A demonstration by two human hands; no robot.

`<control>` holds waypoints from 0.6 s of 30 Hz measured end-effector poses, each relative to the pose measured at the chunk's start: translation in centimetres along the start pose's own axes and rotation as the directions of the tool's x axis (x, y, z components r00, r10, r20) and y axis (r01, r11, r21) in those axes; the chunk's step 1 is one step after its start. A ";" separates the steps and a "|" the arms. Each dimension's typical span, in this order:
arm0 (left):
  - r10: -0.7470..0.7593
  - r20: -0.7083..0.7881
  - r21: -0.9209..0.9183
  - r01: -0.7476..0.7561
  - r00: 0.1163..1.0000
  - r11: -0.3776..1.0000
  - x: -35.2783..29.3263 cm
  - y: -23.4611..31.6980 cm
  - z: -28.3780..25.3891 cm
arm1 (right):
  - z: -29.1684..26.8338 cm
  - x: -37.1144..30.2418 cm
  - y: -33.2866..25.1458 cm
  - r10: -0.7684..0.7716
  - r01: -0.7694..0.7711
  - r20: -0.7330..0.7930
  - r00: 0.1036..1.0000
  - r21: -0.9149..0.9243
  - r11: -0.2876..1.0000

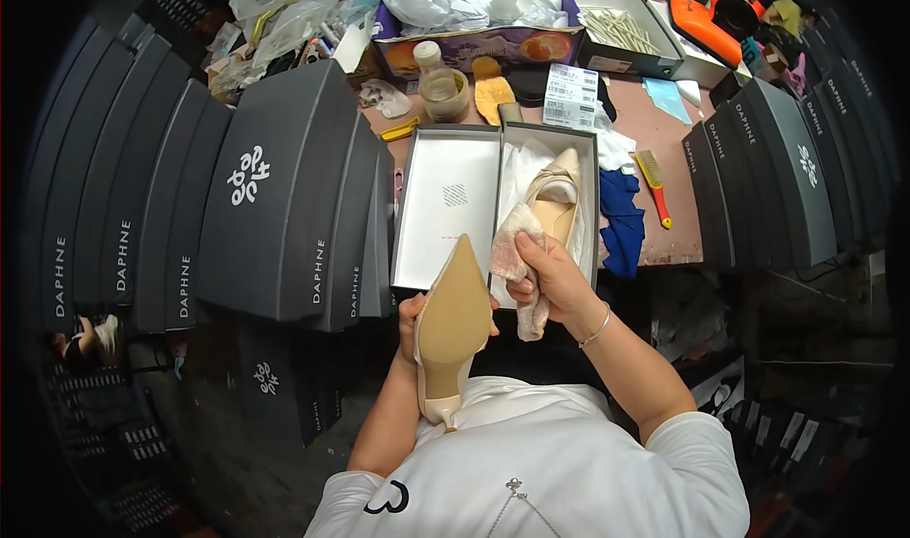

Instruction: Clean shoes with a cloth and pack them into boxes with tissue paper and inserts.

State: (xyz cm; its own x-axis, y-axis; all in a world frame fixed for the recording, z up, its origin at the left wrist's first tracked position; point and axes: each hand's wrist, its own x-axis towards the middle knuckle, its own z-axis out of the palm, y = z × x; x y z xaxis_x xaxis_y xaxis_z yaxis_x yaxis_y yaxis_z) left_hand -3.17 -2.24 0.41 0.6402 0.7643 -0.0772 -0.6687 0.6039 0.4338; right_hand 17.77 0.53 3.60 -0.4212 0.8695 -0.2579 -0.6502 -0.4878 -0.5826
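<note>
My left hand [409, 328] is wrapped round a beige high-heeled shoe [453, 320], held sole up with its pointed toe away from me. Most of the fingers are hidden behind the shoe. A crumpled whitish-pink cloth [517, 244] is gripped in my right hand [555, 277], just right of the shoe and apart from it. Beyond that hand, a second beige pointed shoe [553, 206] lies on white tissue paper in an open shoe box [590, 254]. Its white-lined lid [445, 244] rests to the left, beside the box.
Stacked dark shoe boxes [275, 187] flank the left; more dark boxes [768, 168] stand right. A blue cloth [621, 220] and a red-yellow brush [654, 187] lie right of the open box. Behind are a bottle [438, 78], a label sheet [571, 95] and a purple carton [474, 50].
</note>
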 end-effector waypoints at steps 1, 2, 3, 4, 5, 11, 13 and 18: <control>-0.008 -0.010 0.022 0.008 1.000 1.000 0.1 0.0 0.2 | 0.0 -0.3 -0.2 -0.006 0.006 0.006 1.000 -0.016 1.000; -0.014 -0.025 0.042 0.015 1.000 0.999 0.0 -0.1 0.2 | 0.0 -0.6 -0.3 -0.004 0.004 0.011 1.000 -0.030 1.000; -0.013 -0.038 0.049 0.015 0.999 0.999 0.1 0.0 0.3 | 0.2 -0.9 -0.5 -0.003 0.004 0.016 1.000 -0.043 0.999; -0.015 -0.051 0.050 0.017 0.999 0.999 0.0 0.0 0.3 | 0.6 -1.4 -0.9 -0.053 0.047 -0.038 0.998 -0.144 0.988; -0.019 -0.056 0.051 0.022 0.998 0.998 0.2 0.0 0.2 | 1.0 -1.9 -1.8 -0.097 0.084 -0.062 0.993 -0.195 0.977; -0.032 -0.045 0.061 0.035 0.998 0.998 0.4 0.3 -0.2 | 0.1 -2.4 -2.0 -0.097 0.065 -0.088 0.991 -0.305 0.950; -0.031 -0.100 0.042 0.036 0.994 0.998 0.6 0.6 -0.2 | -0.1 -2.2 -1.9 -0.085 0.062 -0.075 0.993 -0.268 0.961; -0.043 -0.110 0.035 0.047 0.993 0.998 0.9 0.8 -1.1 | 0.5 -1.9 -1.5 -0.075 0.050 -0.102 0.992 -0.232 0.971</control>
State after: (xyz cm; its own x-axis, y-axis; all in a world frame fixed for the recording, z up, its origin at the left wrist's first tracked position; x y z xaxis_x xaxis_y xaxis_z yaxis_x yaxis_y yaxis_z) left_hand -3.50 -0.84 -0.29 0.6227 0.7579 -0.1944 -0.6240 0.6310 0.4610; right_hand 19.19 -0.42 5.33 -0.3043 0.9070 -0.2910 -0.5058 -0.4127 -0.7575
